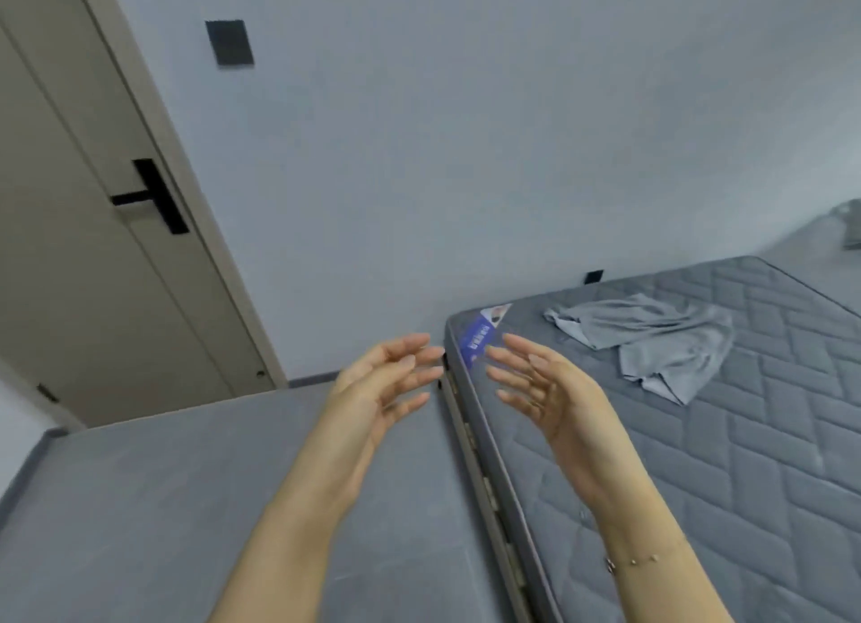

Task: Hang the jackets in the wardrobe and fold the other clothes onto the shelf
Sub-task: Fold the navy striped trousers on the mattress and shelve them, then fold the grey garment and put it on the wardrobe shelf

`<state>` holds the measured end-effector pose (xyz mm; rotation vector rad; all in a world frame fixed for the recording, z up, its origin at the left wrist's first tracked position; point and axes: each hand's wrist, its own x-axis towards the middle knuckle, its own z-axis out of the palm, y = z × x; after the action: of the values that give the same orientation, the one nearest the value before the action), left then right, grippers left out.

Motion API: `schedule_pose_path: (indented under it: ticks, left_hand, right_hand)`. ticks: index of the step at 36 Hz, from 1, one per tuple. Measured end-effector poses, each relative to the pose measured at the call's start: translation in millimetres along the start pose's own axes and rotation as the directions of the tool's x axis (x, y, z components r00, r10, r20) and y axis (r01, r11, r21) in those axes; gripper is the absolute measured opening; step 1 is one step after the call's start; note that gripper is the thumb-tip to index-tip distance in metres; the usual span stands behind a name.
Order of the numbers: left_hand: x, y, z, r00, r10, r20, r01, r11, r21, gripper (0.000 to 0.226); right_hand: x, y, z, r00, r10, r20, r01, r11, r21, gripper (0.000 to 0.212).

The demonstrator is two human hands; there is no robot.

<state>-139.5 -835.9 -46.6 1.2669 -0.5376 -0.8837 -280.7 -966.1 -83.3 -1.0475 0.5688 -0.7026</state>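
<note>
A crumpled grey garment (652, 338) lies on the quilted grey mattress (745, 459) at the right, near its far corner. My left hand (382, 380) and my right hand (545, 385) are raised in front of me, palms facing each other, fingers spread and holding nothing. They hover over the mattress's left edge, a short way left of the garment. No wardrobe, shelf or jacket is in view.
A beige door (93, 250) with a black handle (153, 196) stands shut at the left. The grey floor (163, 506) lies between door and bed. A grey wall (466, 133) runs behind. Another cloth item (850, 224) shows at the far right edge.
</note>
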Motion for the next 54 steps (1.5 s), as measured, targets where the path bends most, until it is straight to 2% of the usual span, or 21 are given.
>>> schedule_pose_path:
  ticks: [4, 9, 14, 18, 28, 37, 41, 46, 51, 54]
  left_hand:
    - [59.0, -40.5, 63.8, 0.984, -0.145, 0.100, 0.144, 0.989, 0.017, 0.024]
    - [130.0, -73.8, 122.2, 0.956, -0.226, 0.186, 0.218, 0.974, 0.060, 0.025]
    - [205.3, -112.9, 146.8, 0.914, -0.303, 0.271, 0.275, 0.952, 0.136, 0.025]
    - [276.9, -140.7, 153.4, 0.860, -0.382, 0.337, 0.328, 0.922, 0.208, 0.026]
    - [486.0, -151.6, 199.9, 0.754, -0.441, 0.486, 0.339, 0.896, 0.287, 0.025]
    - [598.9, -163.4, 267.0, 0.747, -0.439, 0.500, 0.341, 0.898, 0.279, 0.021]
    - [644.4, -195.7, 319.2, 0.709, -0.477, 0.520, 0.268, 0.864, 0.427, 0.020]
    - [722.9, -262.2, 393.3, 0.710, -0.490, 0.506, 0.137, 0.801, 0.583, 0.022]
    - [811.0, -362.7, 462.3, 0.718, -0.514, 0.469, -0.001, 0.673, 0.740, 0.032]
    - [865.9, -444.1, 490.7, 0.708, -0.521, 0.476, -0.122, 0.574, 0.810, 0.049]
  right_hand:
    - [17.7, -12.4, -80.7, 0.983, 0.025, -0.185, -0.025, 1.000, 0.001, 0.029]
    - [44.8, -17.9, -149.7, 0.944, 0.057, -0.324, -0.053, 0.998, 0.021, 0.030]
    - [89.1, -0.2, -191.3, 0.887, 0.086, -0.453, -0.044, 0.994, 0.102, 0.030]
    - [134.2, 13.3, -211.2, 0.823, 0.080, -0.563, -0.049, 0.996, 0.070, 0.030]
    - [288.6, -10.0, -244.5, 0.683, 0.037, -0.729, 0.014, 0.998, 0.065, 0.027]
    - [370.1, -24.3, -301.7, 0.603, 0.085, -0.793, -0.028, 0.996, 0.086, 0.027]
    - [418.9, -28.7, -354.8, 0.567, 0.094, -0.818, -0.054, 0.996, 0.077, 0.025]
    - [491.9, -22.4, -459.9, 0.552, 0.122, -0.825, -0.118, 0.991, 0.067, 0.022]
    - [568.3, 6.9, -596.8, 0.497, 0.123, -0.859, -0.231, 0.973, 0.005, 0.020]
    - [610.6, 41.1, -679.4, 0.521, 0.058, -0.852, -0.341, 0.929, -0.145, 0.017]
